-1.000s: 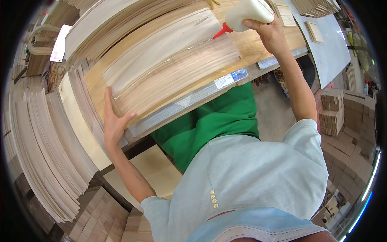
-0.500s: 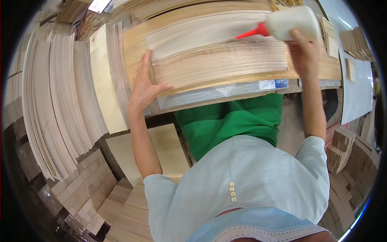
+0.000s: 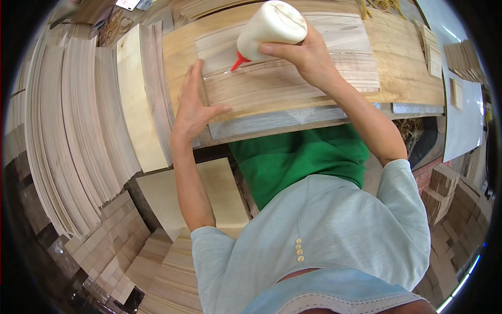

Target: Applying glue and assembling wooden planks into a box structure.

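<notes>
Head view: your right hand (image 3: 314,57) grips the white bottle (image 3: 269,29) over the worktop (image 3: 408,57), nearer its left edge. It looks light, squeezy; hold its fat middle. Your left hand (image 3: 192,112) spreads its fingers by the wood strips (image 3: 272,86).

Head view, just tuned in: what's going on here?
The person's right hand holds a white squeeze bottle tilted down, its red nozzle pointing at a thin whitish line on the wood strips. The left hand is spread open at their left end. The strips lie on a wider, yellowish board.
</notes>
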`<control>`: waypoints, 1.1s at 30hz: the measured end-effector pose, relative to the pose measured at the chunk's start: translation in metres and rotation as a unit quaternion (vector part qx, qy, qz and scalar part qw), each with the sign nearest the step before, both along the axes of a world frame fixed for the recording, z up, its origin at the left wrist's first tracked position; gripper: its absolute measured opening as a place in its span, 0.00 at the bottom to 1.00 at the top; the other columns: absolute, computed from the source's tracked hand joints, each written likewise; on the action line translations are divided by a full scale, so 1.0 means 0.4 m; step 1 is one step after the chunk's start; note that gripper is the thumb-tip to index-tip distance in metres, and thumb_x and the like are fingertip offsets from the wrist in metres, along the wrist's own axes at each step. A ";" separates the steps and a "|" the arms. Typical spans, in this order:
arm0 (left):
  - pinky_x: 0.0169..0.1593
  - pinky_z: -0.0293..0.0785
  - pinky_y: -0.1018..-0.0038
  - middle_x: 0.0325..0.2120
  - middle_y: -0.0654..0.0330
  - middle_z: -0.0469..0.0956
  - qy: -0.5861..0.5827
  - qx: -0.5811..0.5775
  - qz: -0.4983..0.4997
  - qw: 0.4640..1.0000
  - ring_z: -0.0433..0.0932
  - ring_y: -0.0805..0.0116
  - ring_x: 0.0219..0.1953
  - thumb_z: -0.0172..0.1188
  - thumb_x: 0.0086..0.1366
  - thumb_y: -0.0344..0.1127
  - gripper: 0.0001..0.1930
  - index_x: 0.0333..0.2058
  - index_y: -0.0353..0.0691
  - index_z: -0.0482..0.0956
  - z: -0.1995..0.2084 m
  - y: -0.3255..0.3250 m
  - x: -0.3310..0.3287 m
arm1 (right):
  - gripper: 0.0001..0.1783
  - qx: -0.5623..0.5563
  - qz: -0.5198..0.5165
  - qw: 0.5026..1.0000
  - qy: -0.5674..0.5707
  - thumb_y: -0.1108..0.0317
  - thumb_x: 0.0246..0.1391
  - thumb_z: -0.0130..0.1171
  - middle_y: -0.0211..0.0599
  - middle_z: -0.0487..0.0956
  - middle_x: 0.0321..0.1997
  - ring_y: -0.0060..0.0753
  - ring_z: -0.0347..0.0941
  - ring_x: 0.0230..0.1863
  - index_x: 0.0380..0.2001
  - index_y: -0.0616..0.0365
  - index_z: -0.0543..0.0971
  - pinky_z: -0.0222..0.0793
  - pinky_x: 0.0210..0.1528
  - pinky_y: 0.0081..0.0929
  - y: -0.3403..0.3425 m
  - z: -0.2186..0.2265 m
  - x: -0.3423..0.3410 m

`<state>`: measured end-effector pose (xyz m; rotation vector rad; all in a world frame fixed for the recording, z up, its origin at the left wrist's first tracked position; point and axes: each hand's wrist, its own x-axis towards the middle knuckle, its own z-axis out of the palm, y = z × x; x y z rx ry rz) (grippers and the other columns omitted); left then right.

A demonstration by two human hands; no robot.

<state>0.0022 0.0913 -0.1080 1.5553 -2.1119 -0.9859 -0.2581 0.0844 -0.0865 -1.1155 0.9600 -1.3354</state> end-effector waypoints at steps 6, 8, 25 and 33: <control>0.69 0.47 0.62 0.66 0.45 0.53 0.001 -0.005 -0.034 0.999 0.48 0.51 0.69 0.74 0.38 0.33 0.56 0.66 0.39 0.51 0.006 -0.007 -0.021 | 0.28 0.004 -0.071 0.995 0.076 0.71 0.47 0.68 0.35 0.77 0.48 0.28 0.73 0.51 0.52 0.61 0.70 0.71 0.52 0.27 0.059 0.026 -0.176; 0.70 0.45 0.66 0.66 0.51 0.54 -0.043 -0.016 -0.035 0.998 0.49 0.57 0.69 0.71 0.39 0.29 0.54 0.66 0.38 0.52 0.014 -0.001 -0.012 | 0.24 0.002 -0.090 0.990 -0.109 0.71 0.50 0.65 0.35 0.77 0.48 0.32 0.75 0.49 0.51 0.62 0.71 0.73 0.51 0.30 0.083 0.027 -0.270; 0.68 0.48 0.56 0.67 0.44 0.49 -0.157 -0.102 -0.272 0.944 0.45 0.45 0.69 0.77 0.34 0.44 0.57 0.65 0.41 0.56 0.066 -0.042 -0.474 | 0.18 -0.067 -0.319 0.913 -0.245 0.71 0.52 0.62 0.42 0.77 0.45 0.42 0.77 0.47 0.46 0.64 0.73 0.81 0.43 0.46 0.097 -0.091 -0.625; 0.67 0.48 0.54 0.67 0.42 0.49 -0.175 -0.079 -0.266 0.945 0.44 0.45 0.70 0.77 0.32 0.46 0.61 0.65 0.38 0.53 0.057 -0.049 -0.479 | 0.17 0.001 -0.369 0.892 -0.261 0.72 0.53 0.58 0.43 0.79 0.42 0.41 0.80 0.40 0.46 0.63 0.72 0.82 0.37 0.35 0.032 -0.108 -0.615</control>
